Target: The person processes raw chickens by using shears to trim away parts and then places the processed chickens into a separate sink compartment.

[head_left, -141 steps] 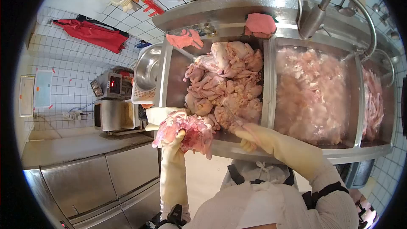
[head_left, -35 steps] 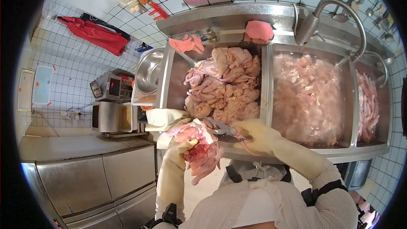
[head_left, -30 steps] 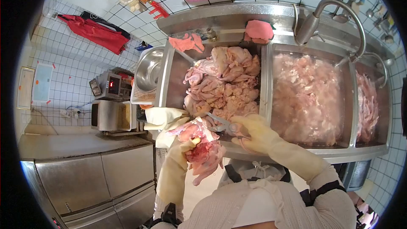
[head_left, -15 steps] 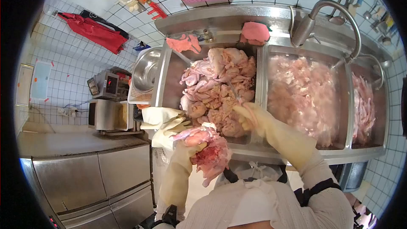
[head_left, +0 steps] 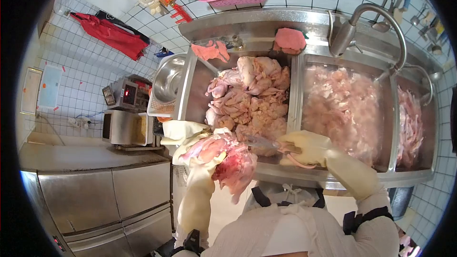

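Note:
My left hand (head_left: 205, 167), in a long cream rubber glove, grips an opened raw chicken (head_left: 235, 166) in front of the left sink basin. The red inside of the carcass faces me. In my gloved right hand (head_left: 309, 148) is a pair of scissors (head_left: 296, 158), with a looped handle below the fingers. Its blades point left, toward the chicken, over the near end of the basin. Behind them lies a heap of raw chickens (head_left: 252, 90). Another cream glove (head_left: 183, 131) drapes over the basin's left corner, beside my left hand.
The middle basin holds pale meat pieces in water (head_left: 340, 109); the right one holds thin pink pieces (head_left: 409, 123). A faucet (head_left: 402, 33) arches above them. Pink cloths (head_left: 289, 41) lie on the back ledge. A steel bowl (head_left: 166, 78) stands left of the sink.
My right hand has come down and toward me with the scissors, whose blades swung from pointing up to pointing left at the chicken. The chicken has shifted slightly left and up.

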Motion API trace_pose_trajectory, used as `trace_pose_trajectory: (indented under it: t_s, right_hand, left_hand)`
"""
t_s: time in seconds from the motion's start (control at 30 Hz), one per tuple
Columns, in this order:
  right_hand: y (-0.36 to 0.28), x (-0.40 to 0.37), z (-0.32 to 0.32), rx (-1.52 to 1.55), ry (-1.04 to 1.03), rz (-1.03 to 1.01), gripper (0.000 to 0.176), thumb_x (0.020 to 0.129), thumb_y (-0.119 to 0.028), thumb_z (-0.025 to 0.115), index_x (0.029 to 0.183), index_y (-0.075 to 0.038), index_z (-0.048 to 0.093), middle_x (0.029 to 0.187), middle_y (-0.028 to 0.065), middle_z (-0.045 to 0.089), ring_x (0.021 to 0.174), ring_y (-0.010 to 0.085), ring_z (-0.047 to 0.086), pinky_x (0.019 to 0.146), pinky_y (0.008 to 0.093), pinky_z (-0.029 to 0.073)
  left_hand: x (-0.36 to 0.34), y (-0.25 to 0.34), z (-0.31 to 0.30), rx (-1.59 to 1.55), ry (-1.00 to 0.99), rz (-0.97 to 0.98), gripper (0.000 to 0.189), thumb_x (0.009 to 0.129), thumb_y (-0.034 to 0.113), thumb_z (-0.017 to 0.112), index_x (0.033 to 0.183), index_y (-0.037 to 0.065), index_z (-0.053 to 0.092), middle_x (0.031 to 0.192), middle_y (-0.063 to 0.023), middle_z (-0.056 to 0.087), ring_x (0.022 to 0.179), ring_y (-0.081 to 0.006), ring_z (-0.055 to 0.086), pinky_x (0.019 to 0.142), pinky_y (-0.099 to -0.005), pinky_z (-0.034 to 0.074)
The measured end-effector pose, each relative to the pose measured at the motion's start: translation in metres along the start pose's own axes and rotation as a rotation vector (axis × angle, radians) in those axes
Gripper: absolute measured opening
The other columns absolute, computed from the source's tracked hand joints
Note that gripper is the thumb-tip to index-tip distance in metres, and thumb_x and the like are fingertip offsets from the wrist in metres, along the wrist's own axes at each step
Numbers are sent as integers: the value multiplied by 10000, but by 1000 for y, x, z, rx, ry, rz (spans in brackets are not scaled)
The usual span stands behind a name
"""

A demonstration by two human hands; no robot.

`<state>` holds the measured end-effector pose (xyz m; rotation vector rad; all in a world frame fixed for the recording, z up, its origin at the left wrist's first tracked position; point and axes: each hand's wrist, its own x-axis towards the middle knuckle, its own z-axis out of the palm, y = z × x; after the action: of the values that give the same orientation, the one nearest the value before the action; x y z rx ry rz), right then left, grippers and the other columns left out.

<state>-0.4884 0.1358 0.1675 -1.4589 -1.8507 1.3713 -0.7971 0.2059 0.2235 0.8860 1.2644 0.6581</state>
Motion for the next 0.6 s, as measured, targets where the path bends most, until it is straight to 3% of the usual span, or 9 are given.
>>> trace_pose_trajectory:
  t_s: [0.1,0.17,0.3,0.4,0.47,0.6]
  right_hand:
    - [-13,-16,-19,95,21,-40,409,853,-376,703,1139,-89,645,1036,113,691,942,330,649,832,398,522]
    - [-21,-18,-28,-111,86,-67,382,833,-351,742,1105,-96,657,985,117,695,881,313,666,770,403,531]
    - [-54,-38,-51,-223,26,-26,342,853,-335,717,1101,-104,666,971,114,699,873,319,673,767,402,532]
    - [-51,-44,-47,-283,143,-153,307,867,-305,698,1107,-117,668,970,111,701,891,319,678,779,401,533]
    - [-52,-43,-45,-238,-23,17,318,888,-320,682,1129,-114,664,999,112,700,915,322,671,809,396,530]
    - [-42,-53,-7,-6,52,93,359,903,-315,688,1169,-77,646,1009,106,711,915,273,689,803,369,530]
  left_hand:
    - [-7,-3,1,10,78,29,402,850,10,653,1248,19,596,1221,-100,635,1124,-198,606,956,-322,489]
    - [-11,-5,1,16,117,52,407,849,14,655,1251,19,593,1217,-103,635,1126,-200,606,956,-325,490]
    - [-17,-7,8,22,161,87,416,845,22,658,1256,21,588,1211,-107,637,1129,-204,605,956,-330,491]
    - [-20,-11,17,25,199,111,424,843,28,661,1260,22,585,1205,-111,639,1131,-207,605,956,-335,492]
    - [-21,-14,23,33,221,140,429,841,32,663,1263,23,582,1202,-113,640,1132,-209,605,956,-337,493]
    - [-26,-18,37,42,278,209,439,838,40,666,1268,24,577,1195,-117,641,1135,-213,604,956,-343,494]
